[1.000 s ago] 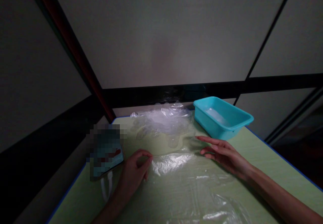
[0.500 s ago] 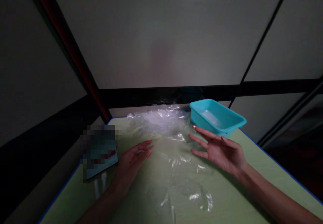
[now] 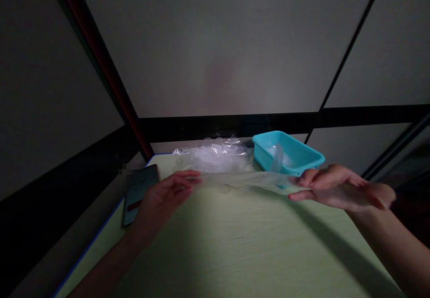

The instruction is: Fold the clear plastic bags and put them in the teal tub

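Observation:
A thin, see-through plastic film point(image 3: 243, 179) is stretched sideways between my hands above the table; a narrow flap of it sticks up near its right end. Whether it is a bag, a glove or a plain sheet I cannot tell. My left hand point(image 3: 173, 190) pinches the left end between thumb and fingers. At the right end, my right hand point(image 3: 339, 188) has its fingers and thumb closed on the film. Behind the film lies a crumpled heap of clear plastic point(image 3: 215, 154), partly hidden by it.
A turquoise plastic basket point(image 3: 264, 154) stands at the back right of the pale green table point(image 3: 228, 248), with something whitish inside. On the left lies a phone or tablet point(image 3: 137, 195), partly behind my left arm. A panelled wall point(image 3: 215, 65) rises behind the table.
The clear film that lay spread on the table is now lifted and pulled taut between my hands. Both hands went from loose to closed; my right hand moved further right.

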A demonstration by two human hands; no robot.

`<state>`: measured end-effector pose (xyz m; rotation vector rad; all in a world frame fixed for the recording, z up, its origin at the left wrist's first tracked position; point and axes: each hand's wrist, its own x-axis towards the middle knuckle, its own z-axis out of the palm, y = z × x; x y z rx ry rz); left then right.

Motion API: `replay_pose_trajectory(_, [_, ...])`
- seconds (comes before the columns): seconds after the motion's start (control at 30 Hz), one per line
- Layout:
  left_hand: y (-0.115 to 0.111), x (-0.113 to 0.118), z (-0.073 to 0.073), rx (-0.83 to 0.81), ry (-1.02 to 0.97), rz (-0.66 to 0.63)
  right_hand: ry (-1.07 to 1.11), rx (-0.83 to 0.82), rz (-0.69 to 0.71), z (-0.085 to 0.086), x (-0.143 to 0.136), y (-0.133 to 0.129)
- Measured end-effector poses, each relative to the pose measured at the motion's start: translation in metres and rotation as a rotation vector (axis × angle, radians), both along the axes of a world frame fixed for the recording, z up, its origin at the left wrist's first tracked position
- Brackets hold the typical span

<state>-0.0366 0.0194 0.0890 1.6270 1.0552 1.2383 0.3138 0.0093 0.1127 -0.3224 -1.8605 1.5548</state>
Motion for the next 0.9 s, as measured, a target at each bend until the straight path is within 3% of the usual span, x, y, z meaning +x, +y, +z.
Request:
replay_pose_trajectory(0.1, [-0.011,-0.011,-0.023,-0.076,0.146,-0.106,-0.12,-0.079,0.171,-0.019,0.002,-0.005])
replay_pose_trajectory(0.23, [-0.016,-0.019,-0.043,-0.128,0.402,-0.204,-0.301,-0.169,0.404,-0.03,-0.011,-0.013])
replay_pose_trajectory(0.37, [-0.017,-0.02,-0.053,-0.197,0.603,-0.312,-0.439,-0.281,0.537,-0.04,-0.017,-0.017])
replay_pose_trajectory(0.53, [-0.024,-0.025,-0.057,-0.322,0.641,-0.357,-0.472,-0.395,0.655,-0.043,-0.009,-0.017])
replay_pose_trajectory(0.6, [-0.028,-0.026,-0.049,-0.375,0.644,-0.391,-0.431,-0.369,0.602,-0.036,-0.007,-0.017])
replay_pose_trajectory(0.7, [-0.03,-0.018,-0.027,-0.384,0.712,-0.473,-0.356,-0.256,0.386,-0.023,-0.014,-0.013])
replay_pose_trajectory(0.8, [-0.022,0.004,-0.015,-0.232,0.779,-0.422,-0.308,-0.196,0.079,-0.024,-0.031,-0.003])
replay_pose_trajectory(0.87, [-0.014,0.021,-0.02,-0.041,0.805,-0.321,-0.271,-0.14,-0.151,-0.036,-0.043,0.005])
replay_pose_trajectory(0.9, [-0.01,0.029,-0.025,0.066,0.854,-0.332,-0.275,-0.116,-0.243,-0.043,-0.048,0.008])
